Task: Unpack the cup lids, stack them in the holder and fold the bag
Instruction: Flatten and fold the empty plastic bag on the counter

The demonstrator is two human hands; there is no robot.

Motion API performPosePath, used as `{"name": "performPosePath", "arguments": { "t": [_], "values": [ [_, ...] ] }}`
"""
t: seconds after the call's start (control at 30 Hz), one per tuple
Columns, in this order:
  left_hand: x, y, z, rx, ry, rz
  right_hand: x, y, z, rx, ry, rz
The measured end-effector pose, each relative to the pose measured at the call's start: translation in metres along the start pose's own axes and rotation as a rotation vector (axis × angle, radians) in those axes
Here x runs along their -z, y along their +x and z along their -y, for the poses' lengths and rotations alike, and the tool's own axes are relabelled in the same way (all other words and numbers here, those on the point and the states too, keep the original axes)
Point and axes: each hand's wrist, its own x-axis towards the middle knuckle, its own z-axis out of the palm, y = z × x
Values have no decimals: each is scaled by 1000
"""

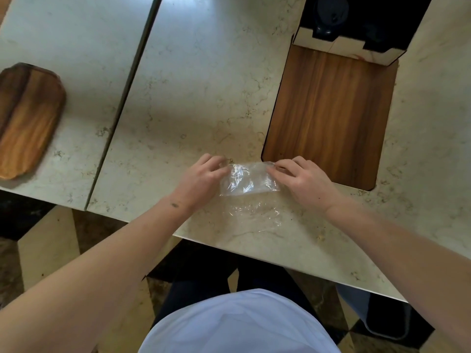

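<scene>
Lying on the marble bench (pixel 204 98) near its front edge, the clear bag (pixel 248 182) is partly folded over itself, its lower part flat on the stone. The left hand (pixel 204 174) pinches its left end with bent fingers; the right hand (pixel 303 177) pinches the right end. Just beyond sits a wooden board (pixel 331 115), with the dark lid holder (pixel 356 24) at its far end.
</scene>
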Motion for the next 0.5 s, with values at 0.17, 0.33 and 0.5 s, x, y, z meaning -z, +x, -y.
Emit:
{"name": "performPosePath", "arguments": {
  "t": [0.17,0.33,0.5],
  "values": [
    [6,-6,-10,127,-17,47,4,-12,7,-55,29,14],
    [-3,-9,-15,123,-16,38,10,-1,33,-17,103,-48],
    [-10,-11,-15,148,5,15,12,2,48,86,107,-1]
  ]
}}
